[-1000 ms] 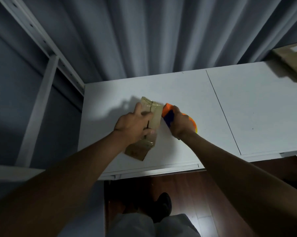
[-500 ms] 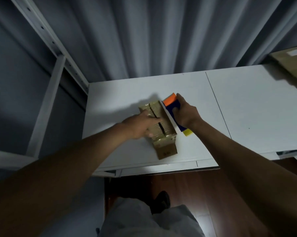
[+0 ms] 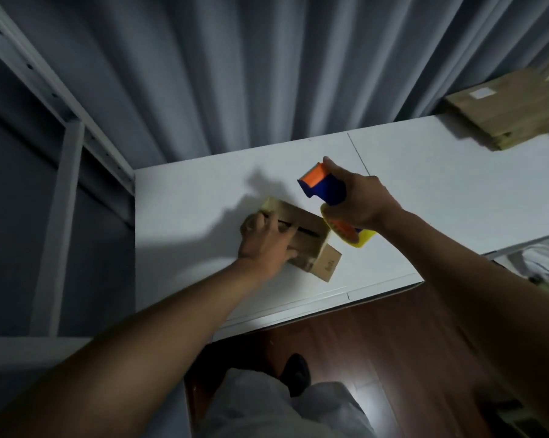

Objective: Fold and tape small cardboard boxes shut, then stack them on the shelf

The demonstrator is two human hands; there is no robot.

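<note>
A small brown cardboard box [image 3: 311,248] lies on its side on the white table [image 3: 188,200], with a dark seam between its top flaps. My left hand [image 3: 267,241] lies over the box's left half, fingers curled round its far edge. My right hand [image 3: 358,200] grips a tape dispenser [image 3: 327,188] with a blue body, an orange front and a yellow roll holder. The dispenser is lifted just above and right of the box, apart from it.
A stack of flat cardboard [image 3: 504,112] lies at the table's far right. A white metal shelf frame [image 3: 67,159] stands to the left. Grey curtains hang behind the table. My legs and a dark shoe [image 3: 293,374] stand on the wooden floor below the table edge.
The box went from upright in my left hand to lying flat on the table. The dispenser ran along its top, then lifted off up and to the right.
</note>
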